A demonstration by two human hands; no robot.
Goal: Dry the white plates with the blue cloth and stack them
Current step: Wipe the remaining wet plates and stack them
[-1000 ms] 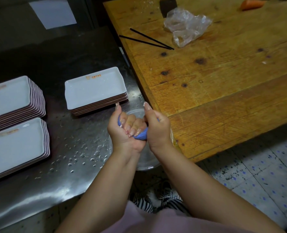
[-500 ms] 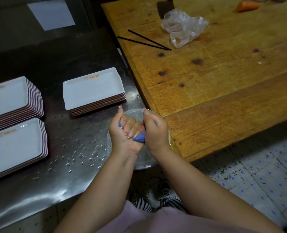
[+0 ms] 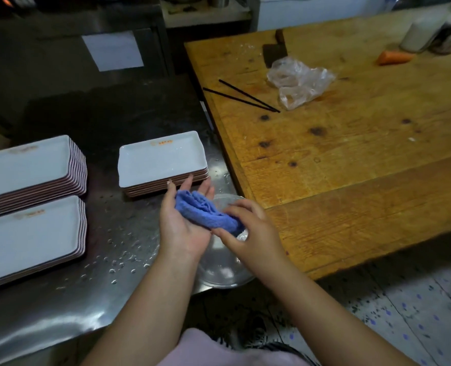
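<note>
The person's left hand (image 3: 183, 223) is turned palm up over the edge of the steel counter (image 3: 68, 307), fingers spread loosely and pointing away toward the nearest stack of white plates (image 3: 161, 161). The blue cloth (image 3: 206, 213) lies bunched across that open palm and fingers, one end trailing off to the right. The right hand (image 3: 248, 231) comes in from the right with its back toward the camera, wrist bent, and pinches that trailing end of the cloth between thumb and fingers. Both forearms reach forward from the bottom of the view, converging at the cloth.

Directly beneath the hands sits a clear bowl (image 3: 224, 270), resting on the counter's corner and overhanging its edge beside the wooden table (image 3: 364, 159). Water droplets (image 3: 118, 257) are scattered on the steel to the left of the bowl.

Two further plate stacks stand at the left of the counter: a taller far stack (image 3: 31, 167) and a near stack (image 3: 26, 239), well apart from the hands. All the plates are rectangular, white on top with reddish-brown edges.

On the wooden table lie black chopsticks (image 3: 243, 97), a crumpled clear plastic bag (image 3: 298, 80) and a piece of carrot (image 3: 393, 58).
</note>
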